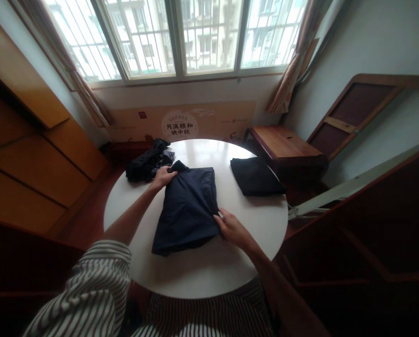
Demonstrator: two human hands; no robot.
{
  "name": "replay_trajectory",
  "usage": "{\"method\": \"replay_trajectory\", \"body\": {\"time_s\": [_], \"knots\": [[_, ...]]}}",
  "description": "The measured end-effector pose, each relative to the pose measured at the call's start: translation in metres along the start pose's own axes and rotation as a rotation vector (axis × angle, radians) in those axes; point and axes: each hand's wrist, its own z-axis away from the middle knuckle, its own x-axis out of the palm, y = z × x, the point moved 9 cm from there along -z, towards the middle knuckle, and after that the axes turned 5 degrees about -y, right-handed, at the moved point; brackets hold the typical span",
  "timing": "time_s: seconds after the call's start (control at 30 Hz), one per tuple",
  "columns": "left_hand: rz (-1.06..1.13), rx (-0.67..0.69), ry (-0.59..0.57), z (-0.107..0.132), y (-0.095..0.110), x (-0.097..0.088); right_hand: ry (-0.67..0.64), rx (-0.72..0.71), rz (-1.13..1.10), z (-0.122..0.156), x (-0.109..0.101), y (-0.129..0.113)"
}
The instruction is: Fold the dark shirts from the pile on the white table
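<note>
A round white table is standing before barred windows, with a low wooden table sitting beyond its far right side. A dark clothing pile is resting at the far left of the tabletop, and a folded black cloth is lying at the right. The left hand is gripping the far left corner of a navy garment; the right hand is narrowly pinching its right edge. The garment is lying between both hands, extending nearer the wearer than either grip.

Single head-worn view, facing forward and down, close above a round table, window beyond
</note>
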Motion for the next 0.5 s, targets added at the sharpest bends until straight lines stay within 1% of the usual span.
{"method": "replay_trajectory", "body": {"time_s": [0.07,0.1,0.13,0.17,0.2,0.27,0.3,0.37,0.43,0.5], "knots": [[-0.083,0.028,0.047,0.018,0.004,-0.009,0.051,-0.007,0.082,0.001,0.001,-0.004],[-0.139,0.08,0.053,0.032,0.012,-0.009,0.062,-0.01,0.125,0.002,-0.002,-0.003],[-0.195,0.163,0.041,0.05,0.025,-0.007,0.061,-0.013,0.163,0.002,-0.006,-0.002],[-0.254,0.269,-0.002,0.071,0.04,0.001,0.061,-0.018,0.196,0.001,-0.012,-0.002],[-0.291,0.38,-0.089,0.095,0.056,0.013,0.071,-0.029,0.227,-0.002,-0.022,-0.002],[-0.321,0.555,-0.333,0.147,0.084,0.043,0.133,-0.062,0.28,-0.015,-0.046,-0.008],[-0.351,0.623,-0.419,0.17,0.095,0.056,0.17,-0.077,0.298,-0.026,-0.059,-0.013],[-0.431,0.721,-0.524,0.206,0.112,0.077,0.209,-0.068,0.321,-0.058,-0.077,-0.021],[-0.515,0.768,-0.564,0.224,0.119,0.094,0.197,-0.008,0.339,-0.097,-0.083,-0.023],[-0.566,0.788,-0.592,0.229,0.121,0.107,0.187,0.047,0.352,-0.133,-0.083,-0.022]]}}
